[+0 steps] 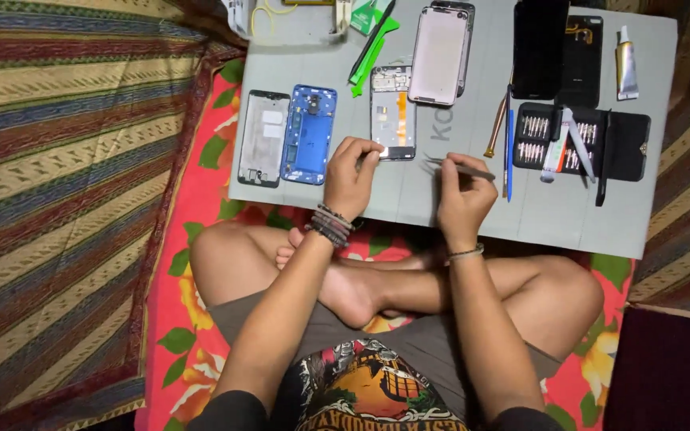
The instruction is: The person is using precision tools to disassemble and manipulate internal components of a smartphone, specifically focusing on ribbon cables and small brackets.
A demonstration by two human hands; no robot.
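The opened phone (393,113) is pinched at its lower edge by the left hand (350,177). Tweezers (461,168) are pinched by the right hand (463,199), tips pointing to 9 o'clock. A blue frame (309,134) lies at 9 o'clock of the phone, a screwdriver kit (583,142) at 3 o'clock.

I look down on a grey board (441,203) laid over a floral red cloth (201,199). On the board lie a white phone frame (263,137), a blue phone frame (310,134), an opened phone (393,112), a pink back cover (438,56), two black panels, a glue tube (626,72) and an open screwdriver kit (580,142).
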